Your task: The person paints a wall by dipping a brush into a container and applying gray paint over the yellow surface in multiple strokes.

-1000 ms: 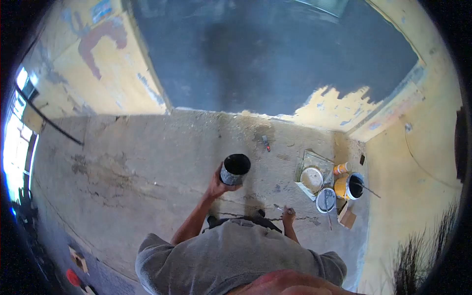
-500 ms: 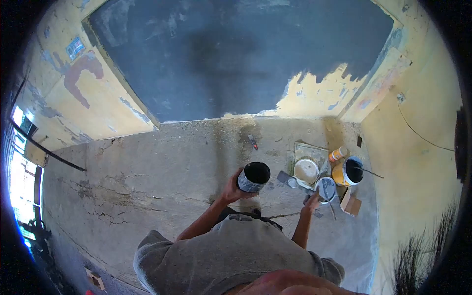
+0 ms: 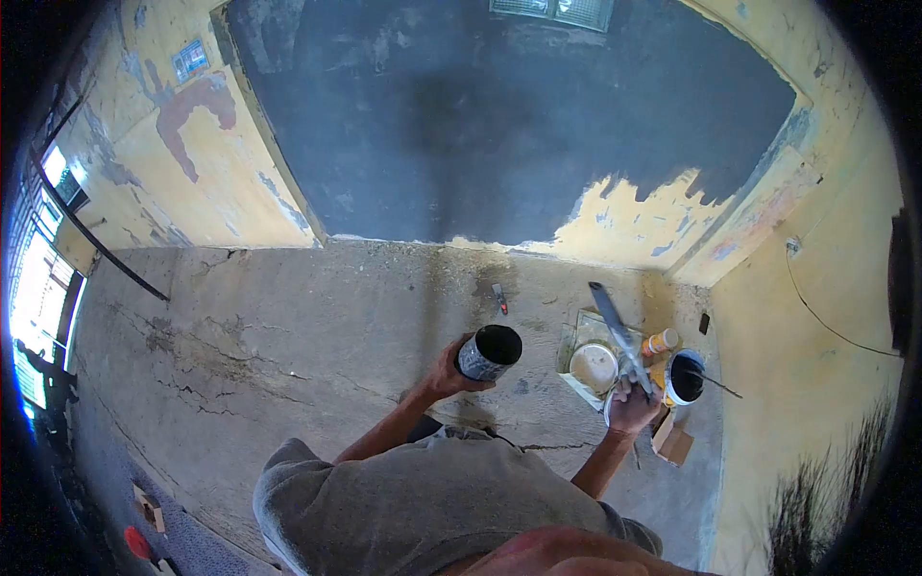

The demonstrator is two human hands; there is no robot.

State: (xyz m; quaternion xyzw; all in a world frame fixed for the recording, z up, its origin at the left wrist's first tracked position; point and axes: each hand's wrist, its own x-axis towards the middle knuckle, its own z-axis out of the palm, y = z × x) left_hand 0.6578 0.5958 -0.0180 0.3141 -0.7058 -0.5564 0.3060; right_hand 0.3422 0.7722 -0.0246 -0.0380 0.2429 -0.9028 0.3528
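Observation:
My left hand [image 3: 448, 371] is wrapped round the side of a paint-smeared can [image 3: 488, 357], with the dark inside of the can facing up. Closed in my right hand [image 3: 634, 407] is a long, flat grey tool [image 3: 619, 331], which points up and away toward the wall. Motion blur hides the exact kind of this tool. Below my right hand is a pale round container, mostly covered by it. Just left of that hand stands a white round tub [image 3: 594, 366], and to its right a yellow bucket [image 3: 686, 377] with dark contents and a stick.
An orange-and-white bottle [image 3: 660, 342] lies by the bucket, and a brown cardboard box [image 3: 673, 444] sits nearer me. A small red-tipped tool [image 3: 500, 300] rests on the cracked concrete floor [image 3: 279, 326]. Ahead rises a wall with a dark grey painted panel [image 3: 499, 144].
My right hand has lifted the long flat grey tool, and the blade seen on the floor left of the containers is gone from there. The view has shifted; my left hand still holds the can.

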